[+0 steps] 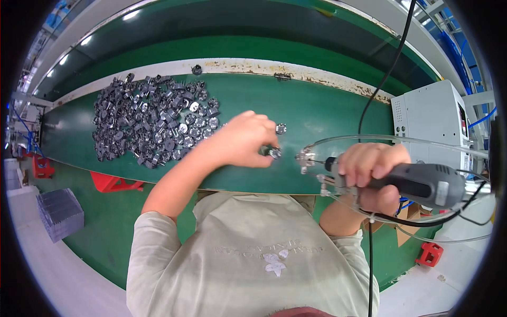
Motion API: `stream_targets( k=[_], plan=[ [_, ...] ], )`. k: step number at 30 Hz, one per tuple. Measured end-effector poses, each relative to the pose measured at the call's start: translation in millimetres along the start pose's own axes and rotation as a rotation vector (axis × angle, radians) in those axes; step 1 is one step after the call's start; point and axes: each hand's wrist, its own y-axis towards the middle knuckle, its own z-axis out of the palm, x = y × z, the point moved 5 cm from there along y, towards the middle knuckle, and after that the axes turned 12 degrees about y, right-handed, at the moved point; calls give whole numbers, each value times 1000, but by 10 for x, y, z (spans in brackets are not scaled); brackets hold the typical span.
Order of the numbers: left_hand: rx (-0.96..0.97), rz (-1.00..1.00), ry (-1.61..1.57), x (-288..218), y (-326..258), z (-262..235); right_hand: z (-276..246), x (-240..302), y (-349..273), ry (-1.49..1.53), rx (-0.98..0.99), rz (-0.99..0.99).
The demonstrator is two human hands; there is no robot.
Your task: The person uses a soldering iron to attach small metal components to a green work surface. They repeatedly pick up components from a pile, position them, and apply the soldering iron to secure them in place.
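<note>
My left hand (247,140) is over the green bench with its fingers curled, thumb and fingertips closing on a small dark part with a shiny metal face (274,153). A second part of the same kind (281,128) lies on the bench just beyond the fingers. My right hand (372,169) is wrapped around a grey and black electric screwdriver (430,182). The driver lies nearly level, its clear-tubed tip (306,158) pointing left toward the held part, a small gap apart. Clear hoses and a black cable run from the tool.
A broad heap of similar small parts (153,121) covers the left of the green bench (327,105). One loose part (197,69) sits on the back ledge. A white machine (428,113) stands at the right end. A black cable (388,74) hangs near the driver.
</note>
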Motion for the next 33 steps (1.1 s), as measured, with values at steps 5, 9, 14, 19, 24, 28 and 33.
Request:
stream_targets(
  k=[5, 9, 14, 19, 24, 28, 33],
  plan=[
    [-84, -395, 202, 1022, 696, -517, -113, -43, -67, -108, -15, -22],
    [-229, -672, 234, 1921, 907, -413, -165, -336, -35, -64, -100, 57],
    [-251, -307, 77, 795, 658, -300, -311, -165, -172, -165, -66, -5],
    [-44, -196, -10, 128, 180, 228, -253, -107, -177, -133, -78, -27],
    [-120, -138, -121, -143, 66, 467, -256, -239, -136, -87, -60, -24],
    [-162, -138, -183, -144, 41, 432, -269, -350, -135, -115, -66, -11],
    [-128, -130, -181, -80, 9, 462, -227, -417, -112, -128, -67, -1]
  ],
)
